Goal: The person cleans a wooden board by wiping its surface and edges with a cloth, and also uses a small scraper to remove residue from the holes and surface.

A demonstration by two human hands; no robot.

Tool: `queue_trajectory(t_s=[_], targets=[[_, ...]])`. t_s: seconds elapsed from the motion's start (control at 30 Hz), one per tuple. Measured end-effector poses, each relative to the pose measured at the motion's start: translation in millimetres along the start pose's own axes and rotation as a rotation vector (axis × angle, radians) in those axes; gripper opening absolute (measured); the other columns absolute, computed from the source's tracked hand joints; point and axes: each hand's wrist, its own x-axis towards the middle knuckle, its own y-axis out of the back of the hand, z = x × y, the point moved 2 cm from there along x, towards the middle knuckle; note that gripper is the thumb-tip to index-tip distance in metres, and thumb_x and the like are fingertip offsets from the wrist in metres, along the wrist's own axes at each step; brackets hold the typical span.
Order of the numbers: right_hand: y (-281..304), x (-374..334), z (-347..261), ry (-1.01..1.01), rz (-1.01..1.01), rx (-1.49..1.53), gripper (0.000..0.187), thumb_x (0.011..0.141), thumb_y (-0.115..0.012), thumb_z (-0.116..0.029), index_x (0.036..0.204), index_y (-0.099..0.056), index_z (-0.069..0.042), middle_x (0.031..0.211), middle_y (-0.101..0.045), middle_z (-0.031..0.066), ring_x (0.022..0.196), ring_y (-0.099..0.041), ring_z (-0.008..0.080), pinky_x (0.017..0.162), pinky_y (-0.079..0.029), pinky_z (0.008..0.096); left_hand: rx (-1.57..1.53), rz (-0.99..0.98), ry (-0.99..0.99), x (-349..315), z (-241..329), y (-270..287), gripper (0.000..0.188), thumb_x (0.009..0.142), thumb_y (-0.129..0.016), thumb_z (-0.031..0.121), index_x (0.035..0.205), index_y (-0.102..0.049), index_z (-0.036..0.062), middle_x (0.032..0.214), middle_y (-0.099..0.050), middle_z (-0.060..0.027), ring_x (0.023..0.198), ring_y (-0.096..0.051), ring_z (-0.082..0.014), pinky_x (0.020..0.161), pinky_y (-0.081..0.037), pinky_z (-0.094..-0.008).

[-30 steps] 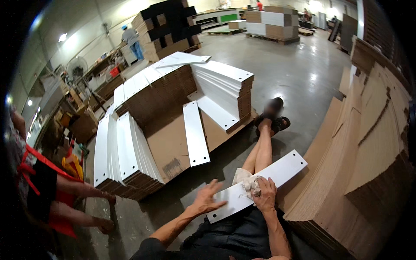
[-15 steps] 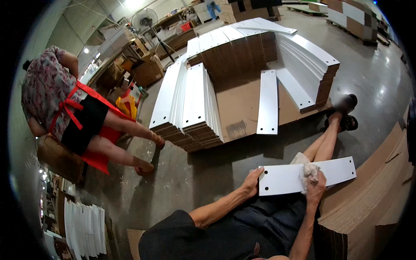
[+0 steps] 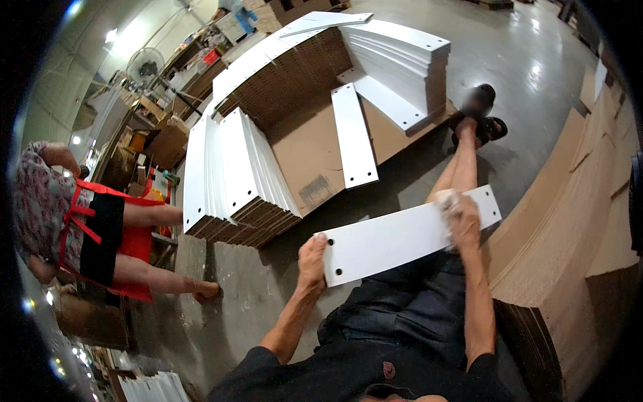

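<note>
One board [image 3: 382,244], edge clasped in my left hand [image 3: 312,258], open floor [image 3: 396,189] beyond; my right hand [image 3: 463,224] clutches cloth [image 3: 447,199] on its white, holed face.

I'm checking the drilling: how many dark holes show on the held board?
4 on the white board: two holes by the left hand, two at the other end, beyond the right hand. That hand and its cloth may hide more.

No lettering, number or sign could be read. A dark, streaky patch [image 3: 315,192] was seen near the front edge of a brown cardboard sheet [image 3: 295,149], too blurred to be made out as print or stain. A small reddish emblem [image 3: 388,370] was displayed on a black shirt [image 3: 315,376], its details too small to be deciphered.
</note>
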Motion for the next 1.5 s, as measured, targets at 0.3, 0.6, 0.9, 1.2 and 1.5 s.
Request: queue_trajectory(t_s=[0.3,0.6,0.9,1.2,1.5], targets=[[-20.2,12.4,-50.8,-0.381,-0.014,0.235,0.013,0.084,-0.072,-0.017,0.095,-0.071,-0.01,0.096,-0.066,0.0111,0.094,-0.065,0.0223,0.083,-0.056,0.0371,0.075,0.09,0.024,-7.6,-4.9,-30.2,0.032,0.105,-0.048,0.031,0.103,-0.058,0.0007,0.09,-0.066,-0.0064,0.072,-0.063,-0.0149,0.064,-0.053,-0.0312],[-69.3,2.3,-196.9,0.202,-0.247,0.191,0.062,0.075,-0.079,-0.029,0.126,-0.057,-0.001,0.126,-0.059,0.0193,0.127,-0.051,0.0376,0.115,-0.038,0.0419,-0.04,-0.045,0.031,-10.7,-8.0,-12.7,0.046,0.106,-0.044,0.038,0.115,-0.059,-0.0047,0.102,-0.069,-0.0122,0.084,-0.069,-0.0193,0.074,-0.059,-0.0334],[-29.1,-13.9,-34.7,-0.406,-0.083,0.138,0.047,0.098,-0.052,-0.019,0.134,-0.049,0.01,0.133,-0.055,0.0275,0.122,-0.056,0.0387,0.105,-0.045,0.0454,-0.15,0.01,0.145,-4.3,-12.6,-21.7,0.03,0.102,-0.057,0.029,0.11,-0.06,0.001,0.091,-0.066,-0.0075,0.078,-0.066,-0.015,0.067,-0.059,-0.0307],[-60.1,-11.3,-185.0,-0.235,-0.306,0.456,0.042,0.085,-0.067,-0.019,0.121,-0.064,0.002,0.135,-0.055,0.0276,0.136,-0.042,0.0416,0.116,-0.03,0.0486,-0.149,0.003,0.056,-3.7,-26.7,-21.3,0.03,0.098,-0.061,0.022,0.119,-0.059,0.0007,0.102,-0.067,-0.0054,0.088,-0.067,-0.0132,0.075,-0.058,-0.0287],[-66.9,-11.6,-219.2,0.02,-0.275,0.28,0.044,0.077,-0.068,-0.015,0.113,-0.053,0.005,0.103,-0.058,0.0255,0.097,-0.056,0.045,0.089,-0.044,0.0497,-0.018,-0.105,-0.048,-0.7,-9.1,-32.1,0.034,0.096,-0.065,0.02,0.124,-0.058,0.0018,0.109,-0.066,-0.0041,0.094,-0.064,-0.0102,0.081,-0.055,-0.0261]])
